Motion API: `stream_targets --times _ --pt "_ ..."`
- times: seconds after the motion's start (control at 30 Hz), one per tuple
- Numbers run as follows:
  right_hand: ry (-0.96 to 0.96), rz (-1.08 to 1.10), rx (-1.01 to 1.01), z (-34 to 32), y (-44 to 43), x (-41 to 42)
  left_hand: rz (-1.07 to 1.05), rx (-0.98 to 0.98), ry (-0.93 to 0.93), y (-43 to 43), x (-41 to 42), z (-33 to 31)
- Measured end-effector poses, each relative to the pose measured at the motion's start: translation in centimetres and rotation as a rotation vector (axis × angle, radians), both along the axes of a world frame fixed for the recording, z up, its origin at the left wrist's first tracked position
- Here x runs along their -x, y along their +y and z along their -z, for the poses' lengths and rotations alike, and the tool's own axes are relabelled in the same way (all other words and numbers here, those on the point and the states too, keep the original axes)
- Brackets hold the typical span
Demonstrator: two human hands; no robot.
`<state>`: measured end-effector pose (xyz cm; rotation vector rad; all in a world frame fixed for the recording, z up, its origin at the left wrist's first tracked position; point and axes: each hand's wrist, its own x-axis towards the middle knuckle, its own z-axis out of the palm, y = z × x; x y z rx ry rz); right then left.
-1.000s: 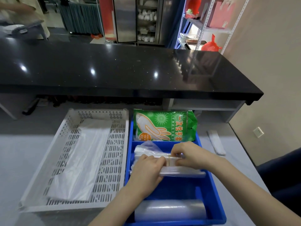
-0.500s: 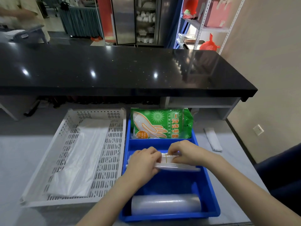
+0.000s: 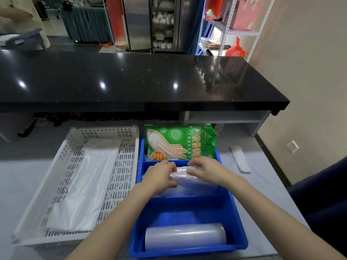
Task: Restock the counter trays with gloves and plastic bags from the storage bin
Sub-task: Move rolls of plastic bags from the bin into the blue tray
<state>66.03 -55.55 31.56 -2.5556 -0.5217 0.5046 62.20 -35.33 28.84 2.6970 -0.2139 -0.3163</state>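
A blue divided tray (image 3: 234, 218) stands in front of me on the grey counter. Its far compartment holds a green pack of disposable gloves (image 3: 178, 142), leaning on the back wall. Over the middle compartment, my left hand (image 3: 159, 176) and my right hand (image 3: 204, 169) both grip a bundle of clear plastic bags (image 3: 189, 180), one hand at each end. The bundle lies low in that compartment. A roll of clear plastic bags (image 3: 185, 236) lies in the near compartment.
A white perforated basket (image 3: 124, 166) with flat clear bags in it stands to the left of the blue tray. A white folded item (image 3: 240, 159) lies to the right. A black raised countertop (image 3: 131, 81) runs across behind. Another person stands far left.
Both hands have moved the bundle of bags down and slightly away from me into the middle compartment. My view has shifted a little; the rest is unmoved.
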Motion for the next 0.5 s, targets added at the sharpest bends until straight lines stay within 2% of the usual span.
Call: stream_targets --times 0.13,0.23,0.33,0.4,0.5 --pt "-0.024 -0.163 0.335 1.6 -0.2 1.3 -0.006 -0.085 -0.074 -0.3 0.4 1.2" --pt "0.03 -0.139 0.31 1.7 0.1 1.1 0.014 -0.1 -0.004 -0.3 0.5 1.3" --pt "0.071 -0.131 0.271 0.6 0.1 0.2 0.043 -0.015 0.064 0.3 0.1 0.3" --pt "-0.081 -0.098 0.27 0.2 0.0 0.2 0.038 0.038 0.017 0.8 0.3 -0.3" --pt "-0.415 -0.095 0.28 0.0 -0.2 1.6 0.053 0.043 -0.235 1.5 1.7 -0.7"
